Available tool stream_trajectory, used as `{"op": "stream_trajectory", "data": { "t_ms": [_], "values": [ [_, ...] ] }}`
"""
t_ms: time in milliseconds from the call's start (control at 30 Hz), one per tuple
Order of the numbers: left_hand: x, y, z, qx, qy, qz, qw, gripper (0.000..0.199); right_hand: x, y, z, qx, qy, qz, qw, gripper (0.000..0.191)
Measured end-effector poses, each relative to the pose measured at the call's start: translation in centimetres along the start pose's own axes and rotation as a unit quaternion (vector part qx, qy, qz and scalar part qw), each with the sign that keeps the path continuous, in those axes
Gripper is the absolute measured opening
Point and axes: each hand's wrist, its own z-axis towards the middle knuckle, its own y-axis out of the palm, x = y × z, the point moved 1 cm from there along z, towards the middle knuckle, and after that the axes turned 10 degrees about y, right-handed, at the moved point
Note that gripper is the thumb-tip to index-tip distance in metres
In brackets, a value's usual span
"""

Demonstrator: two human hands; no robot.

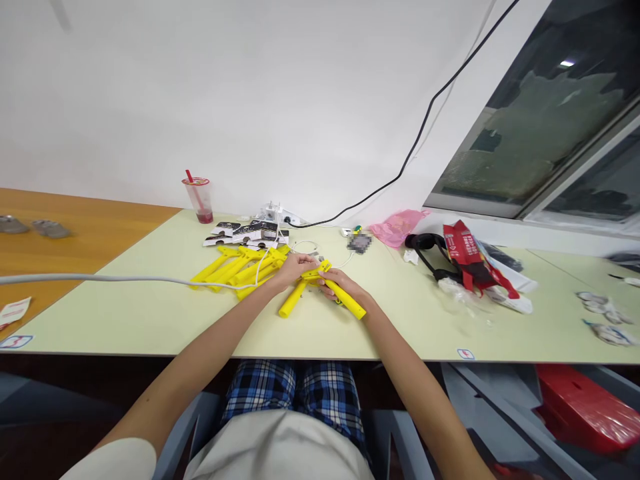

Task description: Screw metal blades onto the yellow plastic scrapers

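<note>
My right hand point(345, 283) is closed around a yellow plastic piece with a tube-like handle point(350, 300), which slants down toward my wrist. At its upper end my left hand point(295, 268) pinches with closed fingertips on yellow plastic. A second yellow tube point(293, 300) slants down to the left below my fingers; whether it joins the first piece, I cannot tell. Several similar yellow pieces point(225, 268) lie in a pile just left of my left hand. Tiny dark bits point(301, 293) are on the table between the tubes.
Behind the pile lie black-and-white cards point(257, 232) and a power strip point(273, 212) with cables. A drink cup point(200, 200) stands back left. A grey cable point(125, 277) crosses the left side. Pink plastic point(397, 228), black headphones point(427, 250) and a red bag point(463, 253) lie right.
</note>
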Motion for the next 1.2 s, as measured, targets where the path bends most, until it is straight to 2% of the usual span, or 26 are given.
{"op": "stream_trajectory", "data": {
  "t_ms": [167, 467, 700, 933, 1200],
  "values": [
    [-0.3, 0.0, 0.1, -0.001, 0.005, 0.006, 1.0, 0.044, 0.1, 0.0, 0.0, 0.005, -0.001, -0.007, 1.0, 0.048],
    [-0.5, 1.0, -0.1, 0.003, -0.015, -0.054, 0.998, 0.043, -0.1, 0.3, -0.2, 0.02, -0.003, -0.033, 0.999, 0.046],
    [-0.6, 1.3, -0.2, 0.004, 0.021, 0.004, 1.0, 0.044, -0.1, 0.3, -0.1, 0.027, -0.004, -0.039, 0.999, 0.05],
    [0.2, 1.4, -0.6, 0.014, 0.061, 0.06, 0.996, 0.046, -0.2, 0.6, -0.3, 0.027, -0.002, -0.029, 0.999, 0.053],
    [0.2, 1.1, -0.5, 0.014, 0.063, 0.086, 0.994, 0.049, -0.2, 0.3, -0.1, 0.034, -0.009, -0.036, 0.999, 0.047]
  ]
}}
